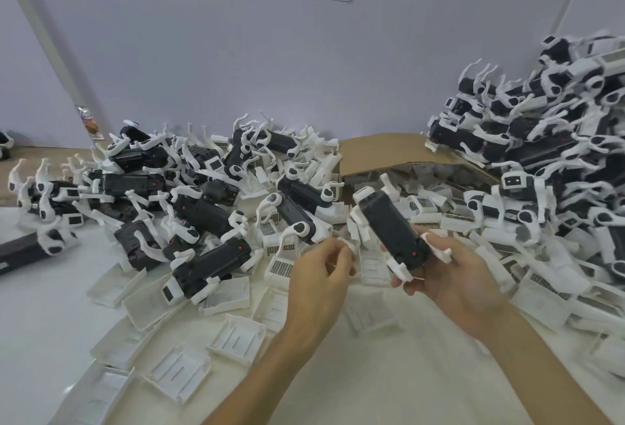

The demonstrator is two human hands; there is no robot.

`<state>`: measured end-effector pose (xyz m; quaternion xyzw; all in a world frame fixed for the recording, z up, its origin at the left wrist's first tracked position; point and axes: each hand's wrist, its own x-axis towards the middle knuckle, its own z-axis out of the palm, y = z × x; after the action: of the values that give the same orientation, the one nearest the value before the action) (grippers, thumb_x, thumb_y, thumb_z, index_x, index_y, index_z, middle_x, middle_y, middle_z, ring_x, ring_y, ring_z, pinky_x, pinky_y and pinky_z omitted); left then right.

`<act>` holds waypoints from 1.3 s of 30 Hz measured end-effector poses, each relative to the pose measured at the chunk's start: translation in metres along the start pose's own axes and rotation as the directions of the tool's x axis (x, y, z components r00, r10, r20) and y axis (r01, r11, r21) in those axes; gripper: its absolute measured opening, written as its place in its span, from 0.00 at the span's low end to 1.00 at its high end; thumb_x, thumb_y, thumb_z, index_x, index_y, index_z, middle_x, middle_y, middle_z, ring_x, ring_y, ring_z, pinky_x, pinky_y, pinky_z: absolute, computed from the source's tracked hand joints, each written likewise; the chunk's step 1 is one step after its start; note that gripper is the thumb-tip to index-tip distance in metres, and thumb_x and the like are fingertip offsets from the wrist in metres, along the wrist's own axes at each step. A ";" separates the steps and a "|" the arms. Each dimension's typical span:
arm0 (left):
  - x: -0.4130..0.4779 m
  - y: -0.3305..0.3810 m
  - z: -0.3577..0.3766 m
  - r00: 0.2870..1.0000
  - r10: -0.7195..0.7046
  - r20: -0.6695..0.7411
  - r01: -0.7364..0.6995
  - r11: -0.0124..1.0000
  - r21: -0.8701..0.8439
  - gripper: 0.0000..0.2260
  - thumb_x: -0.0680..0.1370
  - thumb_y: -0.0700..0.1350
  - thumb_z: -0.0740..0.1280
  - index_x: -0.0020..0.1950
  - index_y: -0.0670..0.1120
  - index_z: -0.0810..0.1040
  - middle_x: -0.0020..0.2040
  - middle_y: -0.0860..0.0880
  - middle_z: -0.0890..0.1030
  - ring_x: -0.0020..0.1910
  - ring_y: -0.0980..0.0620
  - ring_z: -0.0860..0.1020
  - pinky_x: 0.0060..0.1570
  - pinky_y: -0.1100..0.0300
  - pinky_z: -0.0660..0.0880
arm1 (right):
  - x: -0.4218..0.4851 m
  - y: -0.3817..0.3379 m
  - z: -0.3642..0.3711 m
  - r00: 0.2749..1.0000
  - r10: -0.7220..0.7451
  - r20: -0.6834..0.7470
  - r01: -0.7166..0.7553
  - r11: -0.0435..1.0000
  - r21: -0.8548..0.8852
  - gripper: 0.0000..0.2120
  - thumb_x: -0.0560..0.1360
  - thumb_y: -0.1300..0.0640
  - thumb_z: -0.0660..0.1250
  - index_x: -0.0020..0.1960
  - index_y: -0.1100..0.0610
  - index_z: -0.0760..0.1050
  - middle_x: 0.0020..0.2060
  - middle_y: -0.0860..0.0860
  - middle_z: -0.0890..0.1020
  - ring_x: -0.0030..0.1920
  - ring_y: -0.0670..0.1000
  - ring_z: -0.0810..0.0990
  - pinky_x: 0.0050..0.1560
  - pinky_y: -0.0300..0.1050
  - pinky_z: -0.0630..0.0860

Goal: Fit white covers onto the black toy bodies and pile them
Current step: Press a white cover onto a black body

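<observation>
Black toy body [392,232] is at centre right of the frame, off the table and tilted with its far end pointing up-left. The right hand [463,276] grips only its near end, fingers curled under and thumb on top, right where the white legs stick out. The left hand [321,272] sits just beside it at centre, fingertips pinching a small white piece [348,243]. Can't tell if that's a cover edge or one of the toy's legs, and no cover looks seated on this body yet. Risks as I see them: 1) The one-end grip leaves most of the body overhanging, so pushing a cover on from the left could lever it out of the fingers and drop it into the parts below. 2) The legs at the grip look thin, and squeezing harder to compensate could bend or snap one. 3) The loose white covers [236,336] across the lower left have slots and a grille end, so they're probably directional. One pressed on reversed or skewed likely won't latch, or a clip breaks. 4) The finished pile [541,140] at upper right is steep and leans on the wall. Another unit thrown on top could start a slide into the cardboard box [389,150] at centre or onto the covers beneath, mixing done with undone. 5) The uncovered heap [203,208] at centre left is tangled by its legs, so pulling one out may drag neighbours along. 6) Both forearms hang over covers at the bottom of the frame, and a sweep could knock some away.
</observation>
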<state>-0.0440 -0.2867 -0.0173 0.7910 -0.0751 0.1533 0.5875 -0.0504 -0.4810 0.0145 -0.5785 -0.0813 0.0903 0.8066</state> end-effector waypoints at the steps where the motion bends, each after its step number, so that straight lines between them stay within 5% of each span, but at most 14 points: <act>1: 0.000 -0.002 0.001 1.000 0.011 0.003 -0.011 0.999 0.032 0.13 0.82 0.43 0.64 0.39 0.53 0.79 0.36 0.58 0.82 0.35 0.60 0.79 0.34 0.68 0.72 | 0.000 -0.001 0.002 0.999 0.029 0.014 -0.029 1.000 -0.003 0.25 0.76 0.50 0.58 0.66 0.67 0.72 0.42 0.65 0.80 0.34 0.61 0.80 0.31 0.46 0.76; 7: -0.001 -0.010 0.002 1.000 0.013 0.023 -0.015 0.998 0.056 0.14 0.81 0.43 0.64 0.38 0.53 0.79 0.36 0.57 0.82 0.33 0.60 0.78 0.32 0.68 0.70 | 0.013 -0.043 -0.001 0.991 0.071 -0.111 -0.055 0.989 0.138 0.21 0.82 0.51 0.56 0.66 0.65 0.73 0.51 0.64 0.81 0.36 0.56 0.82 0.33 0.47 0.81; 14: -0.003 -0.010 0.005 0.999 0.016 0.039 -0.019 0.996 0.091 0.12 0.82 0.45 0.64 0.38 0.51 0.79 0.35 0.55 0.82 0.33 0.54 0.77 0.34 0.58 0.71 | 0.064 -0.216 -0.053 0.858 -0.345 -0.380 0.504 0.709 0.494 0.30 0.84 0.43 0.53 0.78 0.61 0.57 0.69 0.65 0.71 0.61 0.69 0.79 0.62 0.64 0.76; 17: -0.003 -0.007 0.004 0.999 0.003 0.034 -0.004 0.999 0.041 0.13 0.82 0.44 0.65 0.37 0.52 0.79 0.35 0.54 0.82 0.34 0.54 0.78 0.35 0.59 0.72 | 0.065 -0.191 -0.042 0.883 -0.328 -0.337 0.362 0.931 0.044 0.24 0.84 0.45 0.54 0.74 0.58 0.65 0.68 0.59 0.75 0.60 0.62 0.82 0.60 0.57 0.78; 19: -0.002 -0.007 0.004 1.000 0.016 0.025 -0.017 0.998 0.056 0.13 0.81 0.42 0.64 0.38 0.50 0.79 0.36 0.52 0.82 0.36 0.51 0.79 0.37 0.56 0.73 | 0.063 -0.132 -0.028 0.907 -0.302 -0.294 0.183 0.910 -0.371 0.17 0.83 0.51 0.61 0.71 0.53 0.71 0.65 0.54 0.79 0.60 0.56 0.82 0.58 0.50 0.77; 21: -0.002 -0.007 0.004 0.999 0.026 0.027 -0.028 0.998 0.064 0.12 0.81 0.41 0.64 0.39 0.48 0.79 0.36 0.50 0.81 0.37 0.49 0.79 0.39 0.53 0.74 | 0.052 -0.062 -0.021 0.911 -0.311 -0.270 0.039 0.718 -0.695 0.16 0.81 0.55 0.65 0.68 0.48 0.73 0.66 0.51 0.77 0.66 0.53 0.77 0.62 0.51 0.73; 23: -0.004 -0.007 0.004 0.998 0.051 0.025 -0.053 0.996 0.066 0.11 0.81 0.41 0.64 0.39 0.47 0.79 0.35 0.49 0.81 0.36 0.50 0.77 0.37 0.54 0.73 | 0.038 0.001 -0.024 0.935 -0.264 -0.238 -0.129 0.371 -0.920 0.24 0.79 0.50 0.67 0.74 0.48 0.68 0.74 0.49 0.70 0.74 0.52 0.67 0.71 0.55 0.65; 25: -0.004 -0.007 0.003 0.996 0.087 0.011 -0.088 0.992 0.095 0.11 0.81 0.41 0.65 0.39 0.47 0.79 0.34 0.51 0.80 0.34 0.52 0.75 0.33 0.59 0.70 | 0.029 0.035 -0.029 0.941 -0.247 -0.234 -0.236 0.022 -0.972 0.28 0.80 0.44 0.64 0.78 0.48 0.63 0.78 0.47 0.63 0.78 0.51 0.58 0.76 0.53 0.55; 26: -0.004 -0.007 0.002 0.995 0.104 0.000 -0.103 0.989 0.108 0.11 0.81 0.41 0.65 0.39 0.47 0.79 0.34 0.53 0.79 0.34 0.54 0.74 0.32 0.62 0.68 | 0.027 0.040 -0.030 0.943 -0.259 -0.212 -0.230 -0.043 -0.972 0.27 0.80 0.43 0.63 0.77 0.47 0.64 0.77 0.46 0.65 0.78 0.50 0.59 0.75 0.51 0.54; 29: 0.001 -0.005 -0.001 0.992 0.120 -0.035 -0.117 0.990 0.078 0.11 0.80 0.39 0.66 0.40 0.51 0.79 0.36 0.60 0.80 0.36 0.59 0.76 0.34 0.69 0.67 | 0.024 0.038 -0.023 0.939 -0.316 -0.138 -0.143 0.007 -0.990 0.14 0.79 0.47 0.66 0.64 0.45 0.78 0.64 0.42 0.79 0.65 0.47 0.75 0.69 0.50 0.62; 32: 0.002 -0.003 -0.005 0.985 0.140 -0.105 -0.129 0.986 0.104 0.07 0.80 0.39 0.66 0.49 0.51 0.81 0.43 0.61 0.81 0.43 0.61 0.78 0.39 0.69 0.71 | 0.018 0.032 -0.019 0.937 -0.334 -0.100 -0.118 -0.031 -0.993 0.06 0.77 0.50 0.68 0.54 0.43 0.81 0.56 0.38 0.81 0.58 0.44 0.77 0.61 0.44 0.59; 35: 0.003 0.000 -0.010 0.939 0.243 -0.244 -0.189 0.956 0.226 0.09 0.78 0.37 0.68 0.56 0.48 0.80 0.50 0.56 0.80 0.51 0.57 0.77 0.50 0.63 0.74 | 0.013 0.030 -0.022 0.931 -0.358 -0.076 -0.049 0.085 -0.995 0.02 0.76 0.51 0.71 0.48 0.44 0.81 0.49 0.38 0.81 0.48 0.39 0.76 0.61 0.44 0.61; 37: 0.005 0.001 -0.014 0.900 0.286 -0.329 -0.197 0.940 0.278 0.12 0.77 0.36 0.69 0.59 0.47 0.79 0.54 0.55 0.80 0.55 0.56 0.76 0.56 0.67 0.71 | 0.013 0.030 -0.023 0.920 -0.384 -0.078 -0.024 0.143 -0.989 0.02 0.77 0.53 0.72 0.48 0.48 0.82 0.50 0.40 0.82 0.42 0.37 0.74 0.64 0.53 0.68; 39: 0.009 0.002 -0.017 0.915 0.230 -0.332 -0.145 0.954 0.261 0.16 0.77 0.38 0.71 0.65 0.49 0.78 0.60 0.55 0.80 0.61 0.57 0.74 0.62 0.70 0.68 | 0.015 0.030 -0.024 0.897 -0.429 -0.107 -0.031 0.181 -0.983 0.04 0.76 0.55 0.72 0.50 0.52 0.84 0.56 0.46 0.82 0.51 0.45 0.79 0.64 0.57 0.70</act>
<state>-0.0387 -0.2702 -0.0083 0.8016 -0.0244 0.3586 0.4778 -0.0313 -0.4902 -0.0211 -0.9422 -0.0464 -0.1972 0.2667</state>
